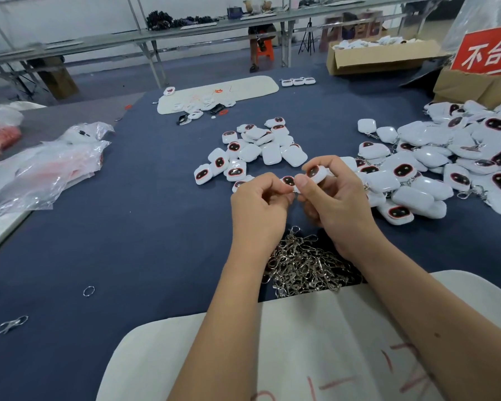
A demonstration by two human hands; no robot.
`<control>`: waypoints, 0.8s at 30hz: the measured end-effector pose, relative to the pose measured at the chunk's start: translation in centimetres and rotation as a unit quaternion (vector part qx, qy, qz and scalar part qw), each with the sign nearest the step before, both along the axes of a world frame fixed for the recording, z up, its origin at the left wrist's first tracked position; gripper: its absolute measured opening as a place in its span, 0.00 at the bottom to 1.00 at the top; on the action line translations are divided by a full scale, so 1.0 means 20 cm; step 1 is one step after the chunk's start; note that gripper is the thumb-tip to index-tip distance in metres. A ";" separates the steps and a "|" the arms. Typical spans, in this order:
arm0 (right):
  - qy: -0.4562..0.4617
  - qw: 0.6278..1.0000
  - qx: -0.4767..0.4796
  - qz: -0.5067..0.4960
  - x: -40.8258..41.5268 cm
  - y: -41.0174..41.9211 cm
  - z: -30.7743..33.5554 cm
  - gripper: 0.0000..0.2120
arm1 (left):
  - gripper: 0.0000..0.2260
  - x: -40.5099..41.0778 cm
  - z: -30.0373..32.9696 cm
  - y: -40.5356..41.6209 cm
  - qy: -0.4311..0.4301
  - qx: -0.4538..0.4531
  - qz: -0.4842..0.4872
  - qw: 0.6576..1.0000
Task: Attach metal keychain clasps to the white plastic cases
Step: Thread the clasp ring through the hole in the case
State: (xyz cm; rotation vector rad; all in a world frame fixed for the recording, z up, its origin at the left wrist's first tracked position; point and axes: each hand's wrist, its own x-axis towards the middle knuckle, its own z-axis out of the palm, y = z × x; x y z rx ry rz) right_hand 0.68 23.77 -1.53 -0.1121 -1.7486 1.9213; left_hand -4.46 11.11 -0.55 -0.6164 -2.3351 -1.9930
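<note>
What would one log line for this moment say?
hands: both on white case | left hand, right hand | clasp pile: near | stage: attaching

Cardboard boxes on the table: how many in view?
2. One open cardboard box at the far right of the table, filled with white items. A second cardboard box at the right edge, under the red sign; cropped, so more may be hidden.

red sign [488, 52]: white Chinese characters, "不合" readable, a third character cut off by the picture's right edge | stands on top of the cardboard box [475, 85] | white board [301, 357], well in front of that box: faint red handwritten strokes, not readable
</note>
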 end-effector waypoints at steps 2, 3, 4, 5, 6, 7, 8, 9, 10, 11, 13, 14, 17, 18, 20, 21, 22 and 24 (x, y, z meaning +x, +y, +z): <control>-0.002 1.000 -0.010 0.000 0.00 0.00 0.00 0.10 | 0.12 0.01 0.00 0.01 0.030 -0.016 0.004 0.999; -0.002 1.000 -0.028 -0.001 -0.01 0.01 0.00 0.08 | 0.10 0.02 0.00 0.01 0.036 -0.008 0.009 0.999; -0.001 0.998 -0.056 0.001 -0.01 0.01 0.00 0.06 | 0.09 0.02 0.00 0.02 0.032 0.009 0.014 0.999; 0.000 0.996 -0.086 0.005 -0.01 0.02 0.01 0.05 | 0.07 0.03 0.00 0.03 0.016 0.029 0.014 0.999; 0.002 0.994 -0.111 0.010 -0.01 0.02 0.01 0.06 | 0.07 0.04 0.01 0.04 -0.009 0.052 0.010 0.999; 0.005 0.992 -0.124 0.016 -0.01 0.02 0.02 0.09 | 0.07 0.04 0.01 0.05 -0.040 0.076 0.005 0.996; 0.006 0.991 -0.129 0.021 -0.01 0.03 0.02 0.11 | 0.07 0.05 0.01 0.05 -0.075 0.099 0.002 0.992; 0.006 0.991 -0.129 0.027 -0.01 0.03 0.02 0.13 | 0.07 0.05 0.01 0.05 -0.108 0.116 0.001 0.987; 0.007 0.991 -0.126 0.032 -0.01 0.03 0.02 0.14 | 0.07 0.05 0.02 0.05 -0.136 0.127 0.001 0.983; 0.007 0.991 -0.125 0.036 -0.01 0.03 0.02 0.15 | 0.06 0.05 0.02 0.05 -0.162 0.136 -0.002 0.977; 0.009 0.990 -0.132 0.040 -0.01 0.03 0.02 0.18 | 0.04 0.05 0.03 0.04 -0.201 0.146 -0.019 0.968; 0.011 0.989 -0.142 0.043 -0.01 0.03 0.02 0.18 | 0.04 0.05 0.03 0.04 -0.210 0.145 -0.027 0.967; 0.016 0.985 -0.161 0.054 -0.01 0.04 0.02 0.18 | 0.03 0.05 0.04 0.03 -0.202 0.149 -0.035 0.967; 0.017 0.986 -0.159 0.057 -0.02 0.04 0.02 0.18 | 0.02 0.05 0.05 0.03 -0.195 0.155 -0.034 0.968; 0.016 0.987 -0.150 0.056 -0.02 0.03 0.01 0.17 | 0.04 0.06 0.04 0.04 -0.185 0.173 -0.031 0.967; 0.015 0.988 -0.146 0.054 -0.02 0.03 0.01 0.16 | 0.05 0.06 0.04 0.04 -0.176 0.176 -0.027 0.968; 0.013 0.988 -0.143 0.051 -0.02 0.03 0.01 0.15 | 0.05 0.06 0.04 0.05 -0.166 0.174 -0.020 0.971; 0.010 0.989 -0.138 0.048 -0.03 0.03 0.00 0.13 | 0.06 0.06 0.03 0.05 -0.148 0.166 0.001 0.975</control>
